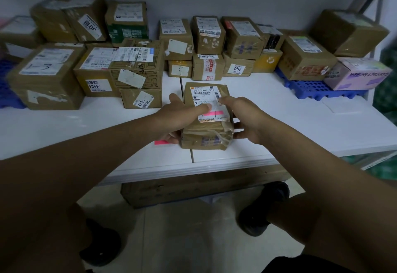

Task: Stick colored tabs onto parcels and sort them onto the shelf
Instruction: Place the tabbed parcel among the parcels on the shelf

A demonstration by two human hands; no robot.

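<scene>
The brown taped cardboard parcel with a pink tab (207,118) sits near-centre on the white shelf (300,122), long axis running near-to-far; left hand (180,118) and right hand (247,118) clasp its 2 sides, equally close.

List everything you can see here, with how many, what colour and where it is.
held parcel: one, brown with a white shipping label, front centre of the shelf
pink tab: one, stuck on the held parcel's label
loose pink tab: one, on the shelf under the left hand
stacked parcels: about twenty, mostly brown cardboard, along the back wall
contact lenses box: one, pink, back right
blue crate: one, under the right parcels
white shelf: one, spanning the view
cardboard box: one, brown, below the shelf
black shoes: two, on the floor
left hand: grip on the parcel's left side
right hand: grip on its right side
</scene>
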